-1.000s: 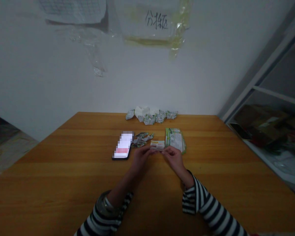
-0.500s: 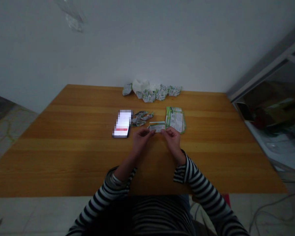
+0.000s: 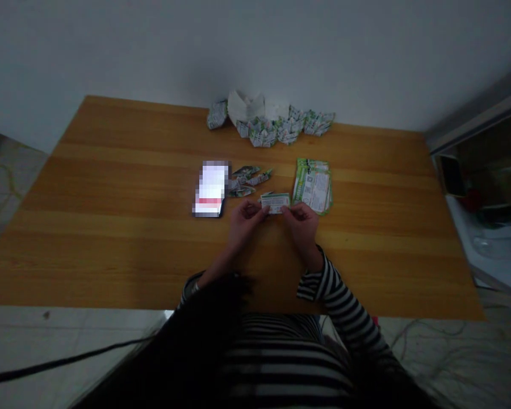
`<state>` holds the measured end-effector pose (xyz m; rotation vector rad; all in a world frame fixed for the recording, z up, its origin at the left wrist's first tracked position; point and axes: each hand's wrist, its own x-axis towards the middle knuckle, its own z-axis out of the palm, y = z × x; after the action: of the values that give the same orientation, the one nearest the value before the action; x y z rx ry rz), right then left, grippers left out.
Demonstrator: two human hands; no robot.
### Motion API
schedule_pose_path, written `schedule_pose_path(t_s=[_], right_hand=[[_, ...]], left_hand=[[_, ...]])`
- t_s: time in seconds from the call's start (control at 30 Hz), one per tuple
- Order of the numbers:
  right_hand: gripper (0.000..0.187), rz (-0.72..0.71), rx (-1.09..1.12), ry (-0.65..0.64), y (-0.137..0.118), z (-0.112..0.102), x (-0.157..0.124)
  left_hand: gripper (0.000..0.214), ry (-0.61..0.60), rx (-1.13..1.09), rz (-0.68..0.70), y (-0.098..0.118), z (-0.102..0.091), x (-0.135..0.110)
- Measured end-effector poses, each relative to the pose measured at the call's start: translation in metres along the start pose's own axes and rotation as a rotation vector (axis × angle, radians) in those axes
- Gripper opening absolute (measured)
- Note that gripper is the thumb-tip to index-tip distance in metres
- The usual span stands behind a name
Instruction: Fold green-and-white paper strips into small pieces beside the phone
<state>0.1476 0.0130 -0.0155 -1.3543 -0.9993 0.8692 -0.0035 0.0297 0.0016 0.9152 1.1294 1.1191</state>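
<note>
A small folded printed paper (image 3: 276,201), white with green edging, is stretched between my two hands above the table. My left hand (image 3: 243,222) pinches its left lower corner with thumb and fingers. At the other lower corner, my right hand (image 3: 304,225) grips it the same way. Just beyond my right hand lies a loose stack of green-and-white printed sheets (image 3: 315,184). Several narrow folded paper pieces (image 3: 247,179) rest behind my left hand, beside a phone (image 3: 212,190) with a lit, blurred screen.
A row of folded-paper shapes (image 3: 263,132), with some plain white pieces (image 3: 244,108), stands along the back of the wooden table (image 3: 119,227), against the wall. Past the table's right edge, a dark phone-like object (image 3: 451,175) lies on a lower surface. Cables (image 3: 426,332) run on the floor.
The camera view has tilted downward and closer. Both hands still hold the paper; a yellow-orange strip along its top edge no longer shows, and a green edge does.
</note>
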Motion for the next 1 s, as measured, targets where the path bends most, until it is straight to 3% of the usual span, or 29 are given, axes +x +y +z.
schedule_pose_path(t_s=[0.13,0.23,0.43,0.73,0.87,1.0], right_hand=[[0.028,-0.009,-0.065,-0.024,0.001,-0.003,0.001],[0.028,0.014,-0.094,-0.039,0.001,-0.003,0.000],[0.029,0.038,-0.126,-0.027,-0.001,-0.001,0.000],[0.030,0.026,-0.155,-0.027,-0.005,-0.001,0.000],[0.025,0.058,0.012,-0.072,-0.001,0.002,0.000],[0.049,0.039,0.087,-0.156,0.000,0.000,0.004]], left_hand=[[0.036,0.023,-0.037,0.025,-0.003,0.001,0.000],[0.051,0.013,-0.016,0.014,-0.004,0.002,0.000],[0.033,-0.013,0.035,0.029,-0.004,0.004,0.001],[0.030,0.033,0.185,0.060,-0.008,0.000,0.002],[0.031,0.070,0.170,0.067,-0.011,0.000,0.002],[0.030,-0.011,0.235,0.108,-0.009,-0.001,0.002]])
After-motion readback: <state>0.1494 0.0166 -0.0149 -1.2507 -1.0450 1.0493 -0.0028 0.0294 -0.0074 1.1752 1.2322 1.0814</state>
